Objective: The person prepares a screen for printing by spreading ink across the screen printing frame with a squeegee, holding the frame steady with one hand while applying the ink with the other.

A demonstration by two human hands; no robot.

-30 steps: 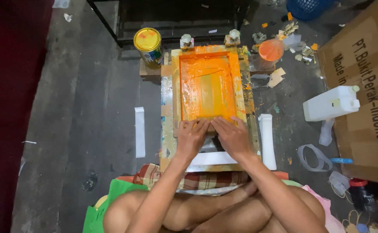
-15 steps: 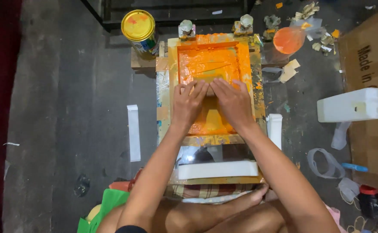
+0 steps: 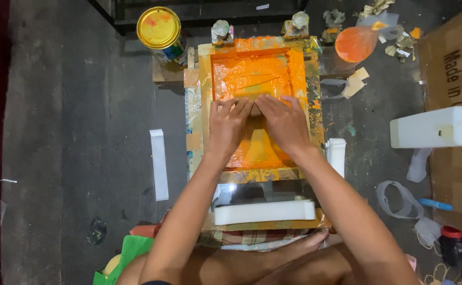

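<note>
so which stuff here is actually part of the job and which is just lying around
In use: left hand and right hand, both pressed on the orange-inked screen frame.

Lying about: paint can, white jug, cardboard box, white strip.

We see a small screen-printing workshop on a bare concrete floor (image 3: 73, 132): a wooden printing frame (image 3: 260, 105) full of orange ink, a paint can (image 3: 160, 29), a white jerrycan (image 3: 434, 126) and cardboard boxes (image 3: 452, 63) around it.
</note>
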